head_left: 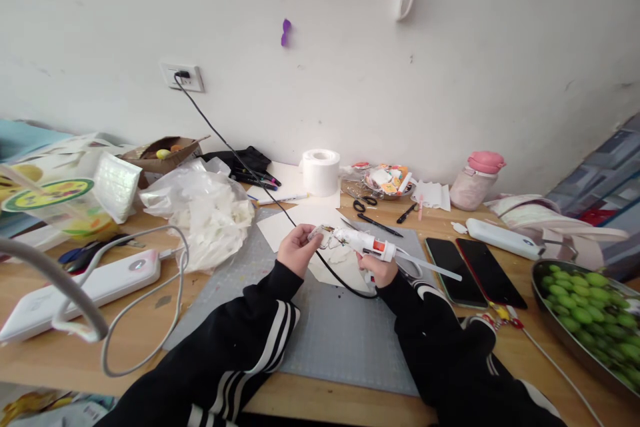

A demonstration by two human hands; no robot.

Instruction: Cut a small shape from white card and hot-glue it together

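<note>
My right hand point(379, 268) is wrapped round the handle of a white hot glue gun point(360, 240), whose nozzle points left. A clear glue stick point(430, 265) sticks out of its back end. Between the fingertips of my left hand point(299, 248) is a small whitish piece point(325, 235), too small to make out, right at the nozzle. The gun's black cord point(235, 150) loops below both hands and runs up to the wall socket point(183, 77). Under them lie white paper sheets point(335, 268) on a grey cutting mat point(345, 340).
A white paper roll point(321, 173), scissors point(365, 203) and a black pen point(380, 225) lie beyond my hands. Two phones point(493, 272) and a bowl of green grapes point(587, 300) are at right. A plastic bag point(200, 207) and a white power bank point(83, 293) with a looping cable stand left.
</note>
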